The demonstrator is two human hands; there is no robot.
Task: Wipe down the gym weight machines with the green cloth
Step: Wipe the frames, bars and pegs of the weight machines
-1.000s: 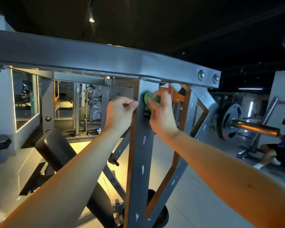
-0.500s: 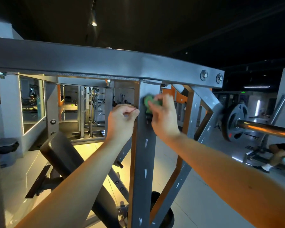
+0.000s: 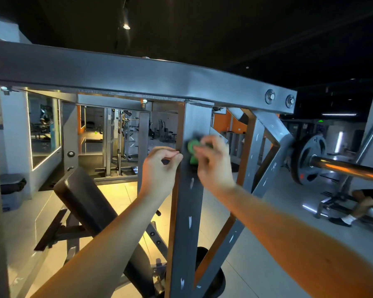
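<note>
the right hand (image 3: 213, 166), just right of the frame's middle, is seen blurred, its fingers curled round a bunched green cloth (image 3: 193, 150), which is gripped and pressed against the face of a grey upright post (image 3: 187, 222) of the weight machine. only part of the cloth is shown, left of the fingers. the left hand (image 3: 159, 168) is held just left of the post, with its fingers curled in and its thumb and fingertips touching the post's orange left edge; whether that edge is pinched cannot be told. both bare forearms are stretched up from the lower corners of the frame.

the post is joined at its top to a wide grey crossbeam (image 3: 138, 76) that spans the frame, with two bolts (image 3: 270, 96) set near its right end. a grey diagonal brace (image 3: 265, 168) is seen to the right of the post. a dark padded bench (image 3: 91, 207) is tilted at lower left, behind the left forearm. at the right edge a weight plate (image 3: 310, 160) is mounted on a copper-toned bar (image 3: 342, 167), and a seated person (image 3: 364, 203) is partly shown below it. a lit mirror (image 3: 44, 130) is set at the left.
</note>
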